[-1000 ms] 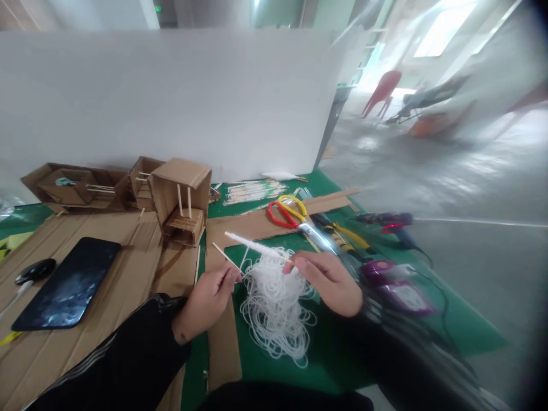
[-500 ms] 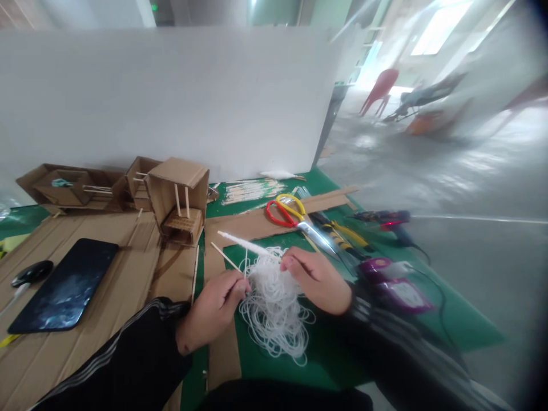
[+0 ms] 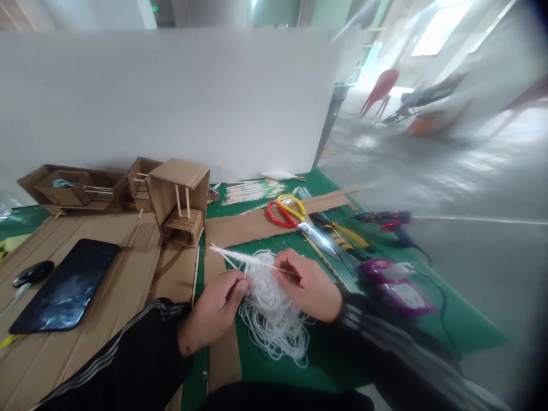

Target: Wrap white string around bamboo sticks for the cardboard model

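Note:
My left hand (image 3: 218,305) is closed, its thumb and forefinger pinching a thin wooden stick (image 3: 229,261) that slants up and to the left. My right hand (image 3: 307,285) grips a second stick wound with white string (image 3: 244,256), its wrapped end pointing left and its bare end crossing my fingers. The tip of the wound stick lies across the far end of the left stick; I cannot tell whether they touch. Below and between both hands lies a loose heap of white string (image 3: 274,325) on the green tabletop (image 3: 319,359).
Red-and-yellow-handled scissors (image 3: 314,237) lie beyond my right hand, near pliers (image 3: 351,234) and a glue gun (image 3: 383,220). A cardboard model (image 3: 180,177) stands at the back left. A phone (image 3: 64,285) rests on cardboard; several wooden sticks (image 3: 252,191) lie farther back.
My right hand has shifted slightly left and turned, and the string-wound stick has swung lower at its left end, over the other stick. My left hand has hardly moved.

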The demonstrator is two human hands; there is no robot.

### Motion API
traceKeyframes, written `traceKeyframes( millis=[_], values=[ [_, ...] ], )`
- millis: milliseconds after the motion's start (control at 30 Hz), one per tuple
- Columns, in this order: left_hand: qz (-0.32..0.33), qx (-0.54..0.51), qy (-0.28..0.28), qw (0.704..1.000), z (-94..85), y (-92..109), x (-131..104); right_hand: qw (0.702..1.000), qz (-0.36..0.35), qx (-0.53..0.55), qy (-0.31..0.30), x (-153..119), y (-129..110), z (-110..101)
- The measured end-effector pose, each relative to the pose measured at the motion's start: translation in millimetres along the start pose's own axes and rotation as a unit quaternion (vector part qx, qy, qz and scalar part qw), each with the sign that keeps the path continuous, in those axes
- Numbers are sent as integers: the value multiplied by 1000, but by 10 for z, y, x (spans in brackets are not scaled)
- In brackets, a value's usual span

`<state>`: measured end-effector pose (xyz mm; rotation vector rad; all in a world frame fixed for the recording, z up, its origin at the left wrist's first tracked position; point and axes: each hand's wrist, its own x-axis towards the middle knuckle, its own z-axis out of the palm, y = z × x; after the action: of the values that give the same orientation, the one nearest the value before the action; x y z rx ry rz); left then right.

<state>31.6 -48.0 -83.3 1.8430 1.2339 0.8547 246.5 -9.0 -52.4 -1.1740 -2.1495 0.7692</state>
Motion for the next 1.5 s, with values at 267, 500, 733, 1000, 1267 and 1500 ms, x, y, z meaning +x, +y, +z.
traceKeyframes(
  millis=[267,500,733,1000,1267,1500],
  values=[
    [9,-4,0,1000,12,6,26,999,-48,-3,-11,8,-10,-3],
    [17,14,-4,1000,-1,45,32,1000,9,16,-6,-24,-20,-3],
    [19,17,-11,1000,-6,41,37,999,-37,25,9,-7,-32,-56],
    [29,14,-18,999,-10,16,45,998,2,66,10,-23,-19,-16],
    [15,23,-23,999,0,26,36,999,-14,29,-25,-19,-17,-22],
    [11,-21,-15,1000,8,26,22,998,-62,8,6,-10,6,-8]
  ],
)
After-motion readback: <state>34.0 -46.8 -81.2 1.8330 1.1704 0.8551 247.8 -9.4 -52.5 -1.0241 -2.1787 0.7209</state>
